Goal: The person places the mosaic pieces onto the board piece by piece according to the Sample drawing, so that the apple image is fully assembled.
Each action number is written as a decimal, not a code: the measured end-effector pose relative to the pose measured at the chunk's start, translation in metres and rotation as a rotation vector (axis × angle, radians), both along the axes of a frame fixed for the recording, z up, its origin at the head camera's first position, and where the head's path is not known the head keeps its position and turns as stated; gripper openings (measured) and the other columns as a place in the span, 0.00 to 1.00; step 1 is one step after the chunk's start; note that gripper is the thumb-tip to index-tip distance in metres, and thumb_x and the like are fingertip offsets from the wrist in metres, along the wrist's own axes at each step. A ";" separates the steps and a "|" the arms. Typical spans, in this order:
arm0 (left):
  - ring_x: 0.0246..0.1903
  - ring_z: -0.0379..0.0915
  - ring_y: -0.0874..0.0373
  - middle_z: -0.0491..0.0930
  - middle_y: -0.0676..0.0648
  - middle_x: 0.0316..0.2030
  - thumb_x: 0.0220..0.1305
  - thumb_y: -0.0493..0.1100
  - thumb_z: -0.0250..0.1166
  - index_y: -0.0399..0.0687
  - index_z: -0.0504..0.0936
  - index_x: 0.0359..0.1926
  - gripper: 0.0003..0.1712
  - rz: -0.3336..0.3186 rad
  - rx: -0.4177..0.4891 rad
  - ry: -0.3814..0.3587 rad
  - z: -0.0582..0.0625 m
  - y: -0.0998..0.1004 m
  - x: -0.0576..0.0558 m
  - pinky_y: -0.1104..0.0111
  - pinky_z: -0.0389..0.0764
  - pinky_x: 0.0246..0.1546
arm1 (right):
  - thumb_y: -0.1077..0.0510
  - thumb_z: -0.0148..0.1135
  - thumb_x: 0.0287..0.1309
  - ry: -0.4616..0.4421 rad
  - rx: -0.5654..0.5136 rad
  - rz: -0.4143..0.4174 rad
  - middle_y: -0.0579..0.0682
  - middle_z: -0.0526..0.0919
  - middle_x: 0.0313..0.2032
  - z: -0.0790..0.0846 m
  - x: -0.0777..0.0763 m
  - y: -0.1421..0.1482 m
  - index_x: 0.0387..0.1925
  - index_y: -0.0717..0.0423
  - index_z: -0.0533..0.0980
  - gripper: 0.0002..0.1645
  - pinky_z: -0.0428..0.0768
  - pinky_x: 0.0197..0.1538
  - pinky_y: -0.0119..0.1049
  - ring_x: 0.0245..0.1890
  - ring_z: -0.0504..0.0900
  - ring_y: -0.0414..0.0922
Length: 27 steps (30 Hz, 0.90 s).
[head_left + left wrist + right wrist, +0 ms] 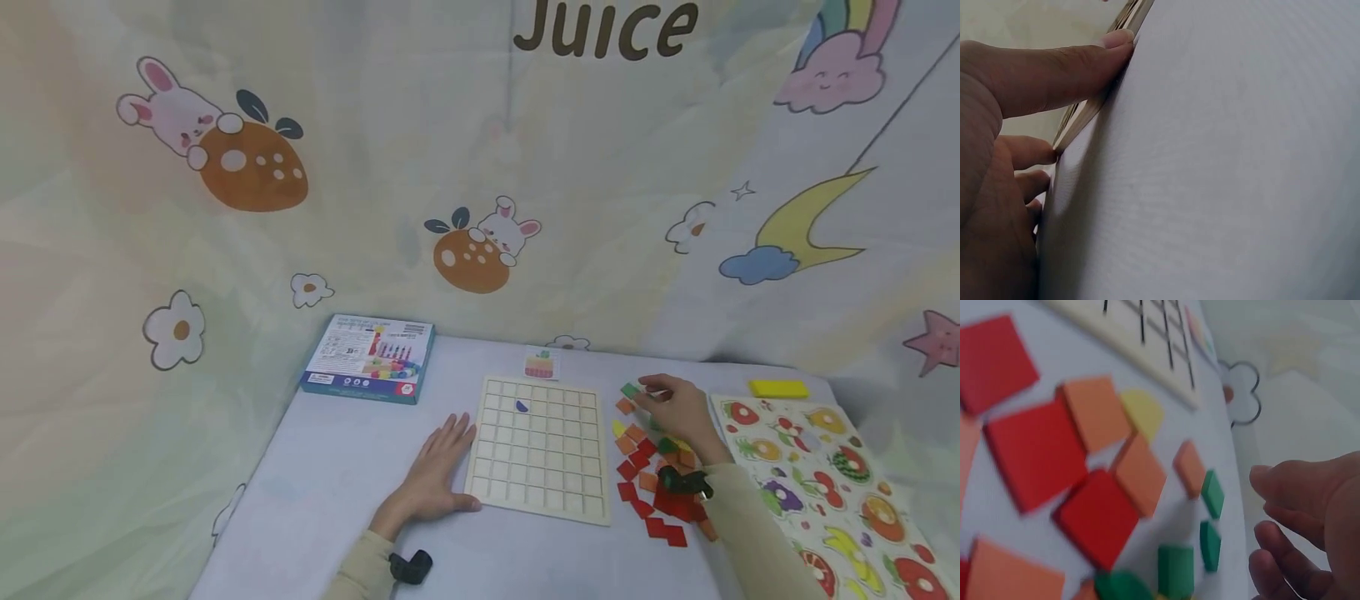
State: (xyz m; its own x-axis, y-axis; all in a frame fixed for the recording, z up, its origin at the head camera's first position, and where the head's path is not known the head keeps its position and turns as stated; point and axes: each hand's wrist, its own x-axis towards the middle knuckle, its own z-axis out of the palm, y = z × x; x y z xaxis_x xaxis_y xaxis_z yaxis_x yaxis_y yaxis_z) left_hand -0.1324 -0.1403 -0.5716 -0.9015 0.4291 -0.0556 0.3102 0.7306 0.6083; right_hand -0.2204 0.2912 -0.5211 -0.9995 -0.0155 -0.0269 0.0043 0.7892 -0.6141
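Note:
A pale wooden grid board [540, 467] lies on the table, with one small dark blue half-round piece [522, 406] in its upper part. My left hand [435, 475] rests spread at the board's left side; in the left wrist view its thumb [1107, 53] and a fingertip touch the board's edge. To the right of the board, my right hand [678, 408] is over the far end of a loose pile of coloured pieces. Its fingers are loosely bent, and the right wrist view shows nothing between them. Nearest to them are green pieces [1212, 494] and an orange tile [1190, 469].
Red tiles [663, 530] fill the pile's near end. A small cake picture card [542, 364] sits beyond the board. At the back left lies a flat printed box [367, 358]. Far right are a fruit picture sheet [813, 454] and a yellow block [778, 389]. A printed cloth hangs behind.

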 end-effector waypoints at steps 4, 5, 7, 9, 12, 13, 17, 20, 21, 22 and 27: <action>0.85 0.35 0.42 0.46 0.44 0.86 0.48 0.55 0.84 0.43 0.57 0.83 0.67 0.005 -0.005 0.006 0.000 -0.002 0.000 0.43 0.42 0.81 | 0.52 0.66 0.71 -0.035 0.038 0.030 0.71 0.78 0.64 -0.003 -0.004 0.011 0.69 0.62 0.75 0.31 0.77 0.59 0.64 0.61 0.76 0.68; 0.85 0.35 0.42 0.46 0.44 0.86 0.49 0.55 0.84 0.43 0.57 0.83 0.67 0.005 -0.007 0.007 -0.001 -0.002 0.000 0.44 0.42 0.81 | 0.53 0.66 0.71 -0.047 0.035 0.045 0.71 0.76 0.65 -0.005 -0.005 0.013 0.70 0.62 0.73 0.32 0.76 0.61 0.67 0.63 0.75 0.69; 0.85 0.35 0.42 0.46 0.44 0.86 0.49 0.55 0.84 0.43 0.57 0.83 0.67 0.002 -0.008 0.012 -0.001 -0.002 0.000 0.44 0.42 0.81 | 0.56 0.65 0.71 -0.044 0.034 0.081 0.73 0.75 0.66 -0.008 -0.007 0.014 0.71 0.63 0.72 0.32 0.73 0.63 0.69 0.64 0.73 0.71; 0.85 0.35 0.42 0.46 0.45 0.86 0.48 0.55 0.84 0.44 0.57 0.83 0.68 0.000 -0.007 0.012 -0.002 -0.002 0.000 0.44 0.42 0.81 | 0.60 0.64 0.71 -0.018 0.033 0.117 0.73 0.75 0.65 -0.011 -0.009 0.014 0.71 0.64 0.71 0.31 0.73 0.64 0.69 0.64 0.73 0.71; 0.85 0.35 0.42 0.45 0.45 0.86 0.48 0.55 0.84 0.45 0.56 0.84 0.68 0.002 -0.003 0.006 -0.003 -0.001 0.001 0.44 0.42 0.81 | 0.63 0.64 0.70 0.016 0.031 0.149 0.73 0.75 0.65 -0.015 -0.012 0.013 0.71 0.64 0.71 0.30 0.72 0.65 0.69 0.64 0.74 0.71; 0.85 0.35 0.43 0.45 0.46 0.86 0.48 0.55 0.84 0.45 0.56 0.84 0.68 0.005 0.002 0.000 -0.003 -0.001 0.000 0.44 0.41 0.81 | 0.63 0.64 0.71 0.014 0.031 0.155 0.72 0.75 0.66 -0.016 -0.014 0.012 0.71 0.63 0.71 0.30 0.73 0.65 0.69 0.64 0.74 0.70; 0.85 0.34 0.44 0.45 0.47 0.86 0.47 0.55 0.84 0.47 0.57 0.84 0.68 0.014 0.003 -0.019 -0.004 -0.001 0.001 0.45 0.40 0.82 | 0.62 0.64 0.71 -0.045 0.008 0.174 0.69 0.75 0.67 -0.018 -0.017 0.011 0.72 0.59 0.73 0.30 0.74 0.64 0.68 0.63 0.74 0.68; 0.85 0.34 0.44 0.45 0.47 0.86 0.47 0.56 0.84 0.46 0.58 0.83 0.67 0.017 0.004 -0.023 -0.004 0.000 0.001 0.45 0.41 0.82 | 0.62 0.64 0.72 -0.065 0.006 0.185 0.69 0.75 0.67 -0.019 -0.017 0.014 0.71 0.59 0.73 0.29 0.75 0.64 0.67 0.64 0.75 0.67; 0.85 0.34 0.44 0.46 0.47 0.86 0.47 0.56 0.84 0.46 0.58 0.83 0.67 0.018 0.006 -0.024 -0.004 0.000 0.001 0.45 0.41 0.81 | 0.62 0.63 0.72 -0.060 0.009 0.190 0.69 0.75 0.68 -0.019 -0.016 0.016 0.72 0.59 0.73 0.29 0.75 0.64 0.67 0.64 0.75 0.68; 0.85 0.35 0.43 0.46 0.47 0.86 0.47 0.56 0.84 0.46 0.58 0.83 0.67 0.018 0.009 -0.024 -0.004 0.000 0.001 0.44 0.41 0.81 | 0.62 0.63 0.72 -0.056 0.012 0.190 0.70 0.74 0.68 -0.018 -0.015 0.018 0.72 0.60 0.73 0.29 0.75 0.64 0.68 0.65 0.75 0.69; 0.85 0.35 0.43 0.46 0.47 0.86 0.47 0.56 0.84 0.45 0.59 0.83 0.67 0.021 0.009 -0.022 -0.002 0.000 0.000 0.45 0.41 0.81 | 0.60 0.67 0.68 0.001 0.059 0.170 0.71 0.77 0.64 -0.007 0.000 0.032 0.68 0.62 0.76 0.28 0.77 0.59 0.69 0.61 0.76 0.70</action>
